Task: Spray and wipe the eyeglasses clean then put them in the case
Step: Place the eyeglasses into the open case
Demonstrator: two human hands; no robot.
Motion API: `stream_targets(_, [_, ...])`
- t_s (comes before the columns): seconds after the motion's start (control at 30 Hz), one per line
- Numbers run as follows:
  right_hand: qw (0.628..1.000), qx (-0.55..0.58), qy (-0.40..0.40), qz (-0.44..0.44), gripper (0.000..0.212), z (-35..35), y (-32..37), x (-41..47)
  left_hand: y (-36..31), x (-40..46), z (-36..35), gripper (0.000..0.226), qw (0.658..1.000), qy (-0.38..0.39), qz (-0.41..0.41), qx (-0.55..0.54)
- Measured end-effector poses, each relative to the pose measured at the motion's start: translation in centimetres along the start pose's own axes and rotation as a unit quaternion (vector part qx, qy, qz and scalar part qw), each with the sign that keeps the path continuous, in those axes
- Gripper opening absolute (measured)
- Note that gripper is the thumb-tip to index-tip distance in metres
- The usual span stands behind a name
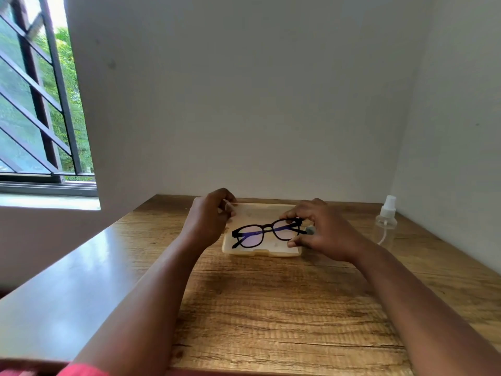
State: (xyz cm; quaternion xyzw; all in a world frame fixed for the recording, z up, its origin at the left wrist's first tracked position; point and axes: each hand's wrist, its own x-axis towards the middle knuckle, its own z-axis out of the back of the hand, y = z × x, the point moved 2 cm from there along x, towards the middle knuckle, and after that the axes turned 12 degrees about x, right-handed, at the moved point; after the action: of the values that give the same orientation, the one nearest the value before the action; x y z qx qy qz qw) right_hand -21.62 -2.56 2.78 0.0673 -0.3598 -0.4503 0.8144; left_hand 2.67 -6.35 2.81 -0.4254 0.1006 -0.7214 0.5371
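Red sleeve (pixel 81 370), one, at my near edge of the wooden table (pixel 271 308). Eyeglasses (pixel 267 232), one pair, black-framed, temples folded, held over the open cream case (pixel 260 251), one. My right hand (pixel 322 234) pinches the frame's right end, with something small and grey just beside it; my left hand (pixel 208 218) grips the case's left edge. Spray bottle (pixel 386 221), one, clear, right of the case. Step, I judge: casing the glasses. Next: lower them flat inside, release, close.

Setting: plain home room, likely.
Evidence: wooden table (pixel 271 308) in a white-walled corner; barred window (pixel 40 104) facing greenery.
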Motion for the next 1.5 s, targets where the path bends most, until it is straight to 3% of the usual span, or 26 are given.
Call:
stream_targets(0.4, [0.997, 0.04, 0.039, -0.046, 0.056, -1.1, -0.3, 0.0, 0.3, 0.3, -0.5, 0.028, 1.0, 0.005, 0.002, -0.014])
stream_targets(0.6, [0.994, 0.09, 0.023, -0.066, 0.067, -0.3, -0.1, -0.1, 0.4, 0.4, -0.5, 0.026, 1.0, 0.008, 0.002, -0.019])
stream_targets(0.93, [0.985, 0.104, 0.079, -0.108, 0.051, -0.5, -0.3, -0.2, 0.4, 0.3, -0.5, 0.026, 1.0, 0.011, -0.003, -0.019])
stream_targets(1.23, [0.984, 0.094, 0.082, -0.128, 0.043, -0.8, -1.0, 0.0, 0.4, 0.4, -0.8, 0.022, 0.998, 0.031, 0.012, -0.052])
stream_targets(1.5, [0.987, 0.048, 0.105, -0.108, 0.04, -1.1, -0.5, 0.0, 0.7, 0.3, -0.8, 0.022, 0.996, 0.043, 0.024, -0.075])
